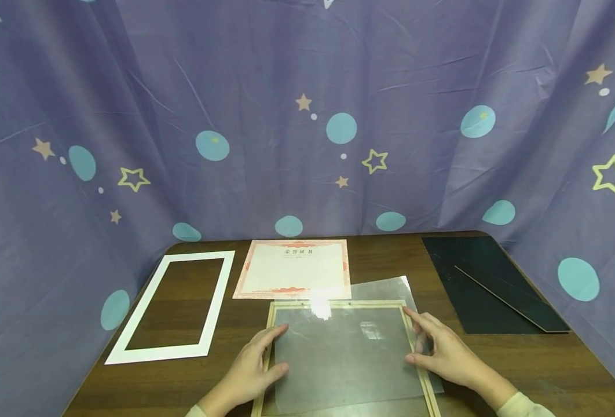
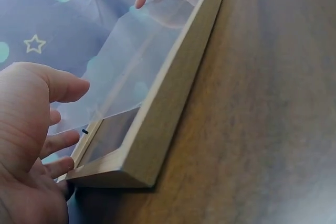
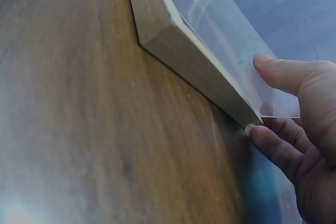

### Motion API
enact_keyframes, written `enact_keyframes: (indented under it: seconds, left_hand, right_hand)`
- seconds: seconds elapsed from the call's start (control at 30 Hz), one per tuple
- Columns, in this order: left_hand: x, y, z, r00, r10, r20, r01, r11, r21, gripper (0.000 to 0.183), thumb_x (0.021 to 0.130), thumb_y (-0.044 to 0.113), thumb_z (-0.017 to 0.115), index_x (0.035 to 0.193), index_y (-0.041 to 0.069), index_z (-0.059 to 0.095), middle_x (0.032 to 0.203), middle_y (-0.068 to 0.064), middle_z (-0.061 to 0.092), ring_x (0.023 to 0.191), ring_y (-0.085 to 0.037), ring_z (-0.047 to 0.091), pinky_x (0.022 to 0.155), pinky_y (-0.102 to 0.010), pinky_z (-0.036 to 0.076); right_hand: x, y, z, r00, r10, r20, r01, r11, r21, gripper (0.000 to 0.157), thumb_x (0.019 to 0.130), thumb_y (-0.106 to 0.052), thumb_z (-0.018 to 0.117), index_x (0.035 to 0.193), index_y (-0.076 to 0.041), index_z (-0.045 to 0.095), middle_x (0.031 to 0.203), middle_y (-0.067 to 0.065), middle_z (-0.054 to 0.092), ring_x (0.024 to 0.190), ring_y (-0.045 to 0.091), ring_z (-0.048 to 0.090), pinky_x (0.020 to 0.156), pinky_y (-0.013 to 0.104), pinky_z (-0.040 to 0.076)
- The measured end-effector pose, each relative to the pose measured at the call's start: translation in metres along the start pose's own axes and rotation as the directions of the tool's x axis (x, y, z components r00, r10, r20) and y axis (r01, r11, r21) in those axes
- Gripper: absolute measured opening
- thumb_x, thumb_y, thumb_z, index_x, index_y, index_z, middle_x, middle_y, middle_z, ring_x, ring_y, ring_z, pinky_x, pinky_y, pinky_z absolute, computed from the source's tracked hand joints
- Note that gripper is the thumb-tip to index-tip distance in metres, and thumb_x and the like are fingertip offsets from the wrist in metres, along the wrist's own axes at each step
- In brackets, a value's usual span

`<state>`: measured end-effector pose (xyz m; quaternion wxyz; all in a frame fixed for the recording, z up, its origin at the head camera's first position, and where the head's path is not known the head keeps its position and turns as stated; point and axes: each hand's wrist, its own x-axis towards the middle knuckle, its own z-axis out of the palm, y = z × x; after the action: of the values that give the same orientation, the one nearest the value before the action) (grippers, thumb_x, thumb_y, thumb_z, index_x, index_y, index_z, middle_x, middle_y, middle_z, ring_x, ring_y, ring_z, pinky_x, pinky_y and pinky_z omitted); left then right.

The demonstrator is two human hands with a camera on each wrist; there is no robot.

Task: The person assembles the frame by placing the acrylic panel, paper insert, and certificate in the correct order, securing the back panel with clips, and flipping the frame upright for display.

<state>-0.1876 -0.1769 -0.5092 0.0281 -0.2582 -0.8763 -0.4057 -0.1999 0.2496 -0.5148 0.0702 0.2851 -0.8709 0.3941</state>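
A light wooden picture frame point(image 1: 420, 370) lies on the table in front of me. Across it, set askew, rests a clear plastic sheet point(image 1: 339, 359), whose far edge and right corner extend past the frame. At the frame's left side is my left hand point(image 1: 250, 370); in the left wrist view its lower fingers point(image 2: 62, 166) meet the frame's corner, and the thumb is raised apart from them. My right hand point(image 1: 445, 353) is at the opposite side, fingers point(image 3: 270, 142) against the frame's end and under the sheet's corner, the thumb overlapping the sheet's edge.
A white mat border point(image 1: 216, 307) lies at the left. Behind the frame is a certificate point(image 1: 297, 272) with a red patterned edge. At the right sits a black backing board point(image 1: 453, 289) with a hinged-looking strut point(image 1: 511, 298). A purple curtain point(image 1: 266, 75) hangs behind the table point(image 1: 391, 260).
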Motion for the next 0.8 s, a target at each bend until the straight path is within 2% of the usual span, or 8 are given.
enact_keyframes:
  seconds: [0.13,0.33,0.43,0.53,0.63,0.7,0.77,0.8]
  left_hand:
    - [0.002,0.001,-0.004,1.0,0.011,-0.016,-0.011,1.0,0.009,0.068,0.088,0.027,0.071,0.144,0.005,0.04,0.143,-0.011,0.043,0.13,-0.033,0.042,0.101,-0.057,0.037]
    - [0.004,0.001,-0.012,0.999,-0.044,-0.024,0.045,0.998,0.038,0.076,0.083,0.028,0.077,0.145,0.006,0.039,0.141,-0.012,0.044,0.125,-0.032,0.046,0.099,-0.057,0.039]
    - [0.005,-0.001,-0.015,0.998,-0.058,-0.017,0.058,0.997,0.049,0.079,0.081,0.031,0.078,0.145,0.005,0.039,0.14,-0.014,0.044,0.126,-0.035,0.045,0.099,-0.059,0.039]
    - [0.005,-0.003,-0.017,0.998,-0.065,0.007,0.064,0.996,0.061,0.088,0.077,0.039,0.08,0.146,0.006,0.038,0.139,-0.012,0.044,0.126,-0.033,0.044,0.098,-0.061,0.038]
    - [0.002,-0.006,-0.019,0.997,-0.056,0.051,0.052,0.996,0.075,0.102,0.07,0.05,0.081,0.148,0.006,0.034,0.138,-0.01,0.043,0.126,-0.029,0.039,0.096,-0.065,0.038]
    - [0.0,-0.008,-0.02,0.996,-0.044,0.078,0.037,0.995,0.092,0.11,0.066,0.056,0.081,0.149,0.006,0.031,0.138,-0.009,0.042,0.125,-0.027,0.036,0.095,-0.066,0.038]
    - [-0.001,-0.011,-0.02,0.995,-0.033,0.095,0.022,0.994,0.109,0.114,0.063,0.06,0.081,0.15,0.007,0.029,0.138,-0.008,0.042,0.125,-0.025,0.033,0.094,-0.066,0.039]
    - [-0.002,-0.012,-0.02,0.995,-0.029,0.097,0.017,0.993,0.117,0.115,0.062,0.061,0.081,0.151,0.008,0.029,0.136,-0.006,0.042,0.125,-0.023,0.033,0.095,-0.065,0.039]
  right_hand:
    - [0.0,-0.002,0.001,1.0,-0.008,-0.015,0.008,0.999,-0.038,0.089,0.075,-0.032,0.081,0.148,-0.007,0.036,0.099,0.0,0.048,0.067,0.004,0.049,0.051,0.018,0.044]
    - [0.001,-0.008,0.0,1.0,0.026,0.01,-0.026,0.998,-0.057,0.089,0.076,-0.039,0.079,0.148,-0.01,0.036,0.102,-0.002,0.05,0.064,0.003,0.045,0.052,0.019,0.043]
    - [0.002,-0.011,0.0,0.998,0.061,0.019,-0.059,0.995,-0.074,0.091,0.076,-0.041,0.08,0.149,-0.013,0.035,0.11,-0.002,0.052,0.071,0.002,0.048,0.057,0.02,0.046]
    - [0.002,-0.013,0.0,0.994,0.101,0.041,-0.098,0.992,-0.077,0.092,0.076,-0.043,0.079,0.15,-0.015,0.033,0.116,0.0,0.053,0.074,0.006,0.05,0.059,0.022,0.047]
    - [0.001,-0.013,0.001,0.992,0.106,0.064,-0.099,0.989,-0.106,0.092,0.077,-0.048,0.077,0.151,-0.014,0.032,0.126,0.005,0.054,0.089,0.016,0.06,0.071,0.032,0.054]
    - [-0.001,-0.013,0.003,0.993,0.097,0.067,-0.087,0.986,-0.144,0.093,0.077,-0.052,0.075,0.15,-0.013,0.033,0.132,0.006,0.053,0.103,0.02,0.06,0.08,0.039,0.054]
    - [-0.003,-0.013,0.003,0.994,0.084,0.068,-0.071,0.981,-0.18,0.094,0.076,-0.054,0.074,0.15,-0.012,0.034,0.128,0.002,0.055,0.107,0.019,0.058,0.084,0.039,0.053]
    - [-0.003,-0.013,0.003,0.994,0.081,0.067,-0.066,0.979,-0.193,0.094,0.075,-0.055,0.075,0.149,-0.012,0.035,0.123,-0.001,0.056,0.103,0.015,0.058,0.082,0.037,0.052]
